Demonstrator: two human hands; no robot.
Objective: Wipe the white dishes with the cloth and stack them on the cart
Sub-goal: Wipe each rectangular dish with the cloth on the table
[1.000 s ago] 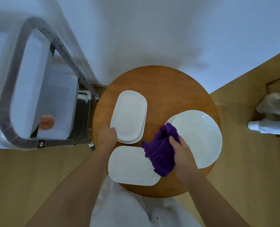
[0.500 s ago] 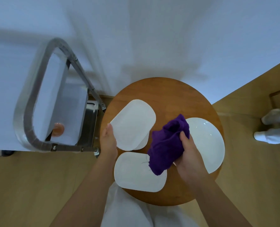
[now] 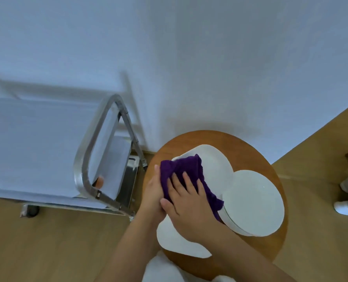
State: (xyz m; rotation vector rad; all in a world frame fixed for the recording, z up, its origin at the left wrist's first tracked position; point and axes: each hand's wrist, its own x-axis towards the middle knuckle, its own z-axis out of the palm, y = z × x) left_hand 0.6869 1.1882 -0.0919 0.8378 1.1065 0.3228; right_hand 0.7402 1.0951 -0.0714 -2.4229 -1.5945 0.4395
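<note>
one purple cloth is pressed flat-fingered by the right hand onto one oblong dish, held by the left hand; one more oblong dish and one round stack are counted.

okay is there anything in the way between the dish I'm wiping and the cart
Only the cart's own metal handle frame, standing between the round wooden table and the cart top. The dish under the purple cloth would likely have to go over or around it.
</note>
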